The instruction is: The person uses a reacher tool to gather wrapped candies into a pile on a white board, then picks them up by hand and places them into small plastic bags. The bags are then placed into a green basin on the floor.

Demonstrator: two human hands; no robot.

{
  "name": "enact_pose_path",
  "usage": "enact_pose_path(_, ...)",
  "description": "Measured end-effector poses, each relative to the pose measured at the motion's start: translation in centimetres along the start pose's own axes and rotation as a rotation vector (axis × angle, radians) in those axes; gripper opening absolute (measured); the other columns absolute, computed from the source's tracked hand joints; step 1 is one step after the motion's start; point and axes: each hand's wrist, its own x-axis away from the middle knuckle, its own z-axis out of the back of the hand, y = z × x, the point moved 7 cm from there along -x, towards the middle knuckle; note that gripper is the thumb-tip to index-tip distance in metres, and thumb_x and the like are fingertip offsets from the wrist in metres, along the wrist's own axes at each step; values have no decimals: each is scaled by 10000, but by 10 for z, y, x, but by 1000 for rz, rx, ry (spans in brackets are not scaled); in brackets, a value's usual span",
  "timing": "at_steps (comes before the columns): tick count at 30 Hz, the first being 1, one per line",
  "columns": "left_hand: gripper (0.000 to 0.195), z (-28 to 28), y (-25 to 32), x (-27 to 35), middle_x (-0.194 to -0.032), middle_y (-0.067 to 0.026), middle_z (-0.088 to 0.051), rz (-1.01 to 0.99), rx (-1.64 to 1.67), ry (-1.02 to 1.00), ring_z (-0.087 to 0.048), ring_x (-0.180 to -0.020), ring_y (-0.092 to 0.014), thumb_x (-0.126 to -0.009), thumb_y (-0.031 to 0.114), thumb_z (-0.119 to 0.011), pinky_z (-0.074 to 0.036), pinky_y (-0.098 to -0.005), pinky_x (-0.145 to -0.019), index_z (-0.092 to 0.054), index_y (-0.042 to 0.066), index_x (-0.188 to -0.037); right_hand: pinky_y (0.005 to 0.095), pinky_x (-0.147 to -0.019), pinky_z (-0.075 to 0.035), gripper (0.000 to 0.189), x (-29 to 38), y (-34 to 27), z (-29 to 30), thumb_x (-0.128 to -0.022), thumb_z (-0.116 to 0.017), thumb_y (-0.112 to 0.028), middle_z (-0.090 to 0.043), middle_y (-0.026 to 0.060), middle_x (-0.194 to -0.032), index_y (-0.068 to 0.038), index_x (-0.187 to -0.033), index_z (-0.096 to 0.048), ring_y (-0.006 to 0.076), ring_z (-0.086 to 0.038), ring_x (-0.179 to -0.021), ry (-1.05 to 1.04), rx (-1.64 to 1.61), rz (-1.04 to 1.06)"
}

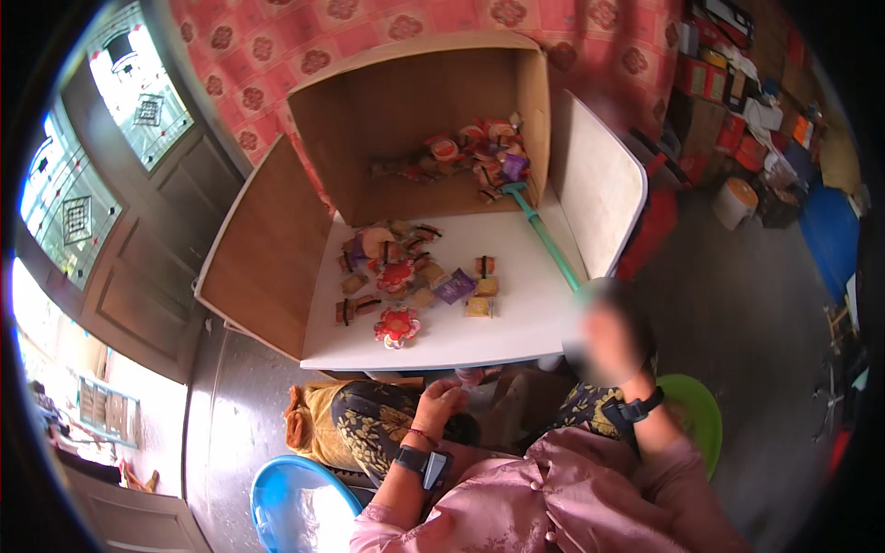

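Observation:
My right hand, blurred over the fingers, grips the near end of a green stick with a small rake-like head. That head rests inside a cardboard box lying on its side, beside a heap of wrapped packets. Near the lap and below the table's front edge, my left hand has curled fingers with nothing visible in them. On the white tabletop lie many small wrapped packets, a purple packet, yellow packets and red flower-shaped packs.
Upright boards flank the tabletop at left and right. A blue basin with clear plastic stands at lower left, a green basin at the right of the lap. Boxes and clutter are piled at upper right.

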Motion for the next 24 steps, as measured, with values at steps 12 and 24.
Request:
enact_pose_path(12,214,44,88,85,-992,-58,-680,-241,84,161,-650,-873,-132,-967,165,-603,-540,-257,-782,-611,26,-1129,460,-780,-478,166,-8,14,-110,-899,-542,-117,-601,180,-920,-26,-1024,-602,342,-593,-875,-170,571,268)
enact_pose_path(24,225,194,58,184,-893,-69,-691,-395,27,720,-640,-713,-127,-936,139,-616,-540,-261,-659,-631,-2,-1111,414,-1059,-402,363,1,38,-108,-970,-537,-160,-568,187,-1296,-19,-1305,-526,332,-529,-1219,-357,567,-11)
